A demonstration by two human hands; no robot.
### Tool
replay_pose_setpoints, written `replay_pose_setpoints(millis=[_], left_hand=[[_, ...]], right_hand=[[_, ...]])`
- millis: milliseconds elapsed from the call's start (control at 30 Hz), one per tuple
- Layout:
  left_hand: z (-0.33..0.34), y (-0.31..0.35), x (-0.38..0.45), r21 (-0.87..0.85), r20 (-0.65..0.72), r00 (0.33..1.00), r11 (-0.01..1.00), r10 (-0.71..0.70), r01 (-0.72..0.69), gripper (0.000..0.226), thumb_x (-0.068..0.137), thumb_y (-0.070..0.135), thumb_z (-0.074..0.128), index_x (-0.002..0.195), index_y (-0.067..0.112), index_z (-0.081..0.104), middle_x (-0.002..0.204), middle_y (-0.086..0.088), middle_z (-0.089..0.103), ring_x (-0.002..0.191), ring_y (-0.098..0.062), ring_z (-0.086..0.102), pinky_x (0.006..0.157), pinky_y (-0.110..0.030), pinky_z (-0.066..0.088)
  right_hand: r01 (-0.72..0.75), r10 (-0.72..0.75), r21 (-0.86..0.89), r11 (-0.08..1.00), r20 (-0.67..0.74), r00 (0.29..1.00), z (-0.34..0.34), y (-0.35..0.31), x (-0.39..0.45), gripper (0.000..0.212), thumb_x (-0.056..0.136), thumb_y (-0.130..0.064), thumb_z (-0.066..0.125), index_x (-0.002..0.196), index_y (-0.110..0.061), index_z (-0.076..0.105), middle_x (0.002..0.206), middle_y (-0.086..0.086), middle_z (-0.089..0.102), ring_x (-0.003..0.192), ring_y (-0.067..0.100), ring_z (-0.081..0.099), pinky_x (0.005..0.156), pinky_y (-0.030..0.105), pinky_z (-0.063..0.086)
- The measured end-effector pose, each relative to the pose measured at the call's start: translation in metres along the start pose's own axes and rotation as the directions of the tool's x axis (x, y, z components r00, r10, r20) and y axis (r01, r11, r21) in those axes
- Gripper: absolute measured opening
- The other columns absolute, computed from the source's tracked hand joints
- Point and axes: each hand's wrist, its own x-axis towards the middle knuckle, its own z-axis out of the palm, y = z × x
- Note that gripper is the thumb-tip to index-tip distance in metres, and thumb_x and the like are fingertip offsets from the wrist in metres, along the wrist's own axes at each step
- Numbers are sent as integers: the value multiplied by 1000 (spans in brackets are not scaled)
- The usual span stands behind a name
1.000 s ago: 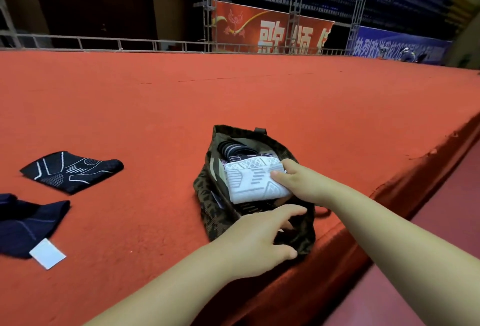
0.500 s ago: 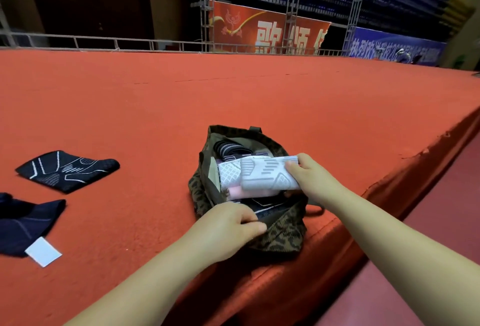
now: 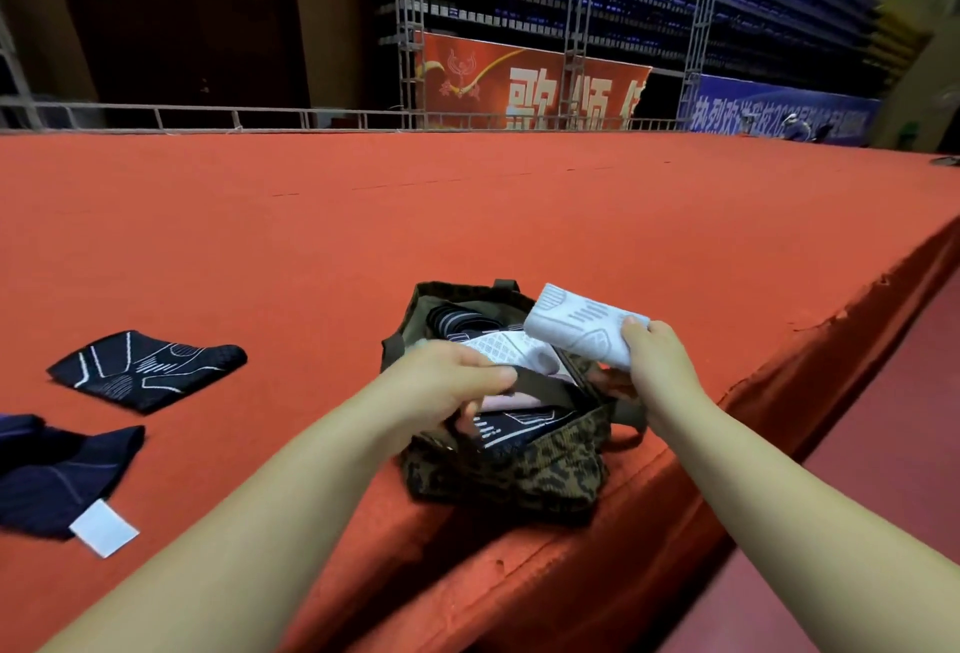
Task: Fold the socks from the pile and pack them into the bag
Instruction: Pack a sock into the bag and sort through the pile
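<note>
Right hand [image 3: 657, 366] pinches a folded white sock [image 3: 582, 327] above the bag [image 3: 511, 470], at its 1 o'clock rim. Left hand [image 3: 457, 382] grips the bag's strap. Several folded socks lie inside; two dark socks [image 3: 148, 369] remain on the counter [image 3: 467, 215] at 9 o'clock.

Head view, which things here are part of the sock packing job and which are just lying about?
Part of the job:
- white folded sock in the right hand
- camouflage bag, left hand at its opening
- black patterned sock
- navy sock with white tag

Just lying about:
- red banner
- blue banner
- metal railing
</note>
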Motion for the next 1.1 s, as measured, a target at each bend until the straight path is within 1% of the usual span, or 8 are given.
replay_pose_setpoints(millis=[133,300,433,567,733,933,1000,1100], left_hand=[[-7,8,22,-364,-302,953,923,13,-128,21,96,21,52,77,13,56,49,4,51,48,-15,47,60,-31,48],[-24,13,34,-608,-281,948,792,-148,-56,11,92,19,59,85,11,60,56,4,64,45,-6,56,60,-26,49],[-34,16,36,-272,-162,975,956,-154,106,20,87,29,65,82,10,64,45,7,43,39,-7,41,60,-25,45],[-30,23,44,-49,-145,986,996,-82,76,14,93,20,58,88,9,65,53,1,49,39,-8,41,49,-21,45],[-11,44,69,-34,4,999,998,-44,44,17,92,16,59,108,19,62,94,-5,70,56,-9,57,51,-19,46],[21,53,105,179,102,982,974,-159,139,25,83,26,71,73,8,58,56,-2,49,43,-12,34,45,-20,29],[22,47,107,217,18,998,975,-55,50,15,86,20,68,90,5,64,63,-4,53,39,-10,39,41,-17,32],[18,32,105,77,-133,984,991,119,-109,40,90,10,61,129,10,53,78,-8,62,45,4,57,38,-13,33]], right_hand=[[-43,41,106,993,21,999,-8,-4,-10,20,98,-21,38,85,-13,50,70,8,54,48,22,52,48,26,45],[-65,55,272,960,43,998,-18,-3,-23,22,98,-19,42,78,-16,49,60,3,46,36,12,41,39,22,36],[-54,29,83,995,283,959,-11,3,-31,21,98,-20,44,86,-13,60,69,4,56,59,18,51,55,30,43],[-45,31,61,997,220,975,-15,0,-24,23,96,-14,45,82,-12,64,73,4,61,67,19,56,65,37,54],[120,-81,-63,991,435,897,-17,10,-31,23,96,-10,48,87,-8,70,54,-9,57,46,6,46,44,17,34],[131,-109,-228,965,105,988,22,32,-25,21,78,-36,58,73,-18,49,66,-8,51,60,11,46,55,29,32],[154,-129,-269,951,108,986,25,31,-25,20,84,-37,56,87,-17,50,79,-5,57,72,14,53,60,29,35],[233,-147,-455,860,216,965,27,33,-24,24,89,-42,50,96,-19,48,84,-3,57,82,20,55,66,34,39]])
